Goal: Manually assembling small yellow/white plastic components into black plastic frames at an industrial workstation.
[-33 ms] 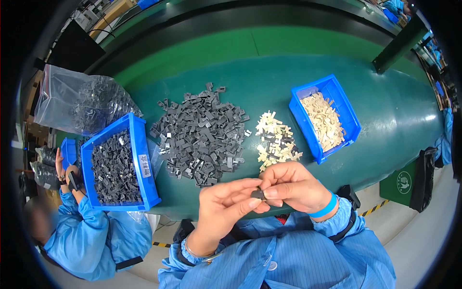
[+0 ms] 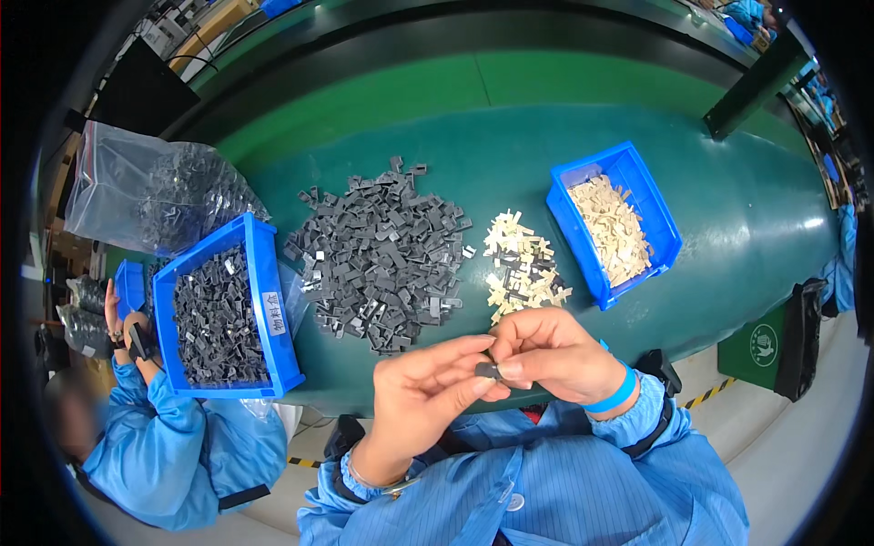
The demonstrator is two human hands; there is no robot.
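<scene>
Between the fingertips of both my hands is a small dark grey plastic piece [image 2: 487, 369], held above the table's near edge. My left hand [image 2: 428, 382] pinches it from the left, and my right hand [image 2: 555, 358] grips its right side with thumb and forefinger. Part of the piece is hidden by the fingers. Just beyond my right hand lies a small pile of cream and black plastic parts [image 2: 521, 264]. A large heap of dark grey clip-like pieces [image 2: 387, 250] spreads beyond my left hand.
A blue bin [image 2: 289, 350] of dark parts stands at the left, with a clear bag [image 2: 114, 196] of dark parts behind it. Another blue bin [image 2: 669, 214] holds cream pieces at the right. A co-worker in blue [image 2: 173, 455] sits at the far left.
My hands stay in nearly the same place. The dark piece appears slightly turned between the fingertips.
</scene>
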